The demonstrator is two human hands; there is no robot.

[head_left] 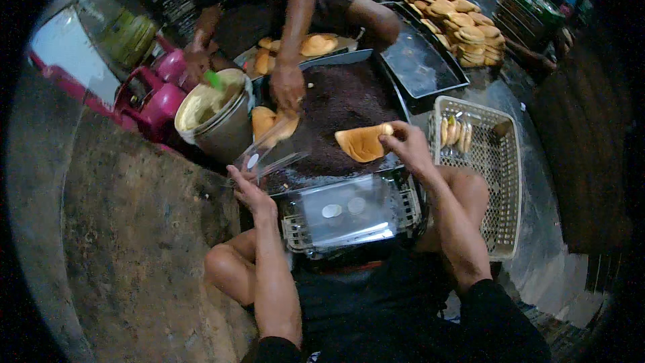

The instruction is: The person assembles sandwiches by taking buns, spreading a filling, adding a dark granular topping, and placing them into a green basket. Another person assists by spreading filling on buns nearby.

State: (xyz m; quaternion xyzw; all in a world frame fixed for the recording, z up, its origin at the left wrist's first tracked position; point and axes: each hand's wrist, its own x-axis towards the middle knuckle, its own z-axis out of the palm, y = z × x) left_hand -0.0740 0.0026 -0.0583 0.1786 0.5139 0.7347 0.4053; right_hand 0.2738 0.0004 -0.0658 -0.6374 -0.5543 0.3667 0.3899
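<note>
My right hand pinches the edge of a folded flat bread above a tray filled with dark brown sprinkles. In my left hand is a clear plastic bag with a white oval label, its mouth toward the tray. Close behind the bag lies another folded bread, under the hand of a person opposite me. A stack of clear plastic bags lies across a small basket right before my lap.
The person's other hand is by a green-handled spreader in a bucket of pale cream. Pink gas cylinders stand at left. A plastic crate with bagged breads stands right. Bread piles and an oiled tray lie beyond.
</note>
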